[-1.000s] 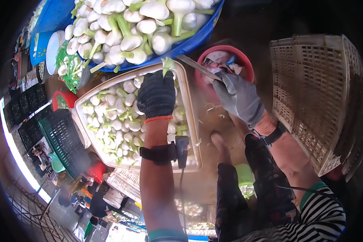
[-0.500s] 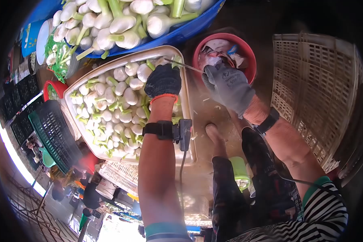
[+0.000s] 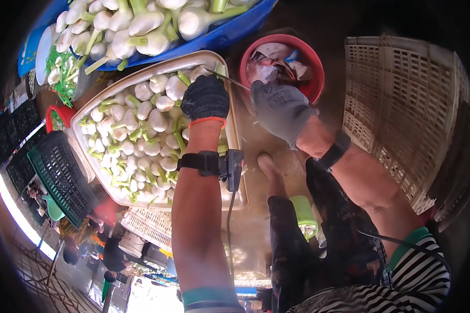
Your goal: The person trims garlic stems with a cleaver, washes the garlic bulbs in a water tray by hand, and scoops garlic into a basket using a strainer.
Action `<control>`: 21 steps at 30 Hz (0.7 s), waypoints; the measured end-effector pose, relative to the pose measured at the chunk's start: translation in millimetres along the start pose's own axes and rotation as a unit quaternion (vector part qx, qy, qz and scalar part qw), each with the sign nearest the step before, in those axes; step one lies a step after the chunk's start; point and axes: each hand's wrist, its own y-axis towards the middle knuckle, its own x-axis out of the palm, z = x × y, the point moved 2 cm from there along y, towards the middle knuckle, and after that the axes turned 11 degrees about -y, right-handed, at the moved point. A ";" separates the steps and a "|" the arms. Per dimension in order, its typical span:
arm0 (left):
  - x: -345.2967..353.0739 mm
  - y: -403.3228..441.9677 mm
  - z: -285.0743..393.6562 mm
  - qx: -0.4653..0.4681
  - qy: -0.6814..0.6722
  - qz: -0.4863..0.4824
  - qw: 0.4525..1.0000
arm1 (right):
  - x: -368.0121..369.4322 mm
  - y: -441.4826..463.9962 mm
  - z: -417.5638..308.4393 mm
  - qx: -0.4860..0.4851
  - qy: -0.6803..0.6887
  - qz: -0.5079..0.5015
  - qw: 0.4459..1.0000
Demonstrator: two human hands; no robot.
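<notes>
My left hand (image 3: 206, 99), in a dark glove, is closed at the far right corner of a cream tub (image 3: 234, 120) heaped with trimmed garlic. A garlic bulb (image 3: 197, 73) shows just past its fingers, partly hidden by the glove. My right hand (image 3: 282, 108), in a grey glove, grips a knife (image 3: 228, 78). Its thin blade points left, with the tip by the bulb; the handle is hidden in the glove. Short green stems stick out from many bulbs (image 3: 157, 120) in the tub.
Beyond the tub stands a large blue basin (image 3: 230, 36) of garlic with longer stems. A red bucket (image 3: 318, 78) holding scraps is near my right hand. White plastic crates (image 3: 397, 115) stand at right, a green cup (image 3: 300, 208) by my legs. People (image 3: 115, 253) are at lower left.
The whole view has shifted slightly, so things appear a little further left and up. My left hand stays at the bulb, and the knife remains in my right hand with its tip beside it.
</notes>
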 end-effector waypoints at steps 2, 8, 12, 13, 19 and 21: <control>-1.4 1.0 -2.1 0.006 0.019 -0.003 1.000 | -7.6 1.1 -1.5 -0.009 -0.051 0.014 0.999; -12.2 -52.4 -76.6 0.016 0.013 -0.125 0.992 | 25.3 6.0 11.1 -0.003 -0.032 0.097 0.995; -39.7 -122.9 -50.1 -0.176 -0.721 -0.092 0.664 | 44.5 9.1 17.2 0.039 0.064 0.062 0.995; -37.1 -135.3 -44.5 -0.177 -0.769 -0.095 0.607 | 40.5 4.1 16.5 0.024 0.089 0.104 0.990; -5.7 -211.8 -12.4 -0.175 -0.903 -0.054 0.389 | 40.1 -76.1 15.3 -0.151 -0.036 0.169 0.973; 17.0 -252.2 -0.2 -0.235 -0.898 -0.068 0.366 | 50.4 -104.2 18.5 -0.074 0.120 0.052 0.989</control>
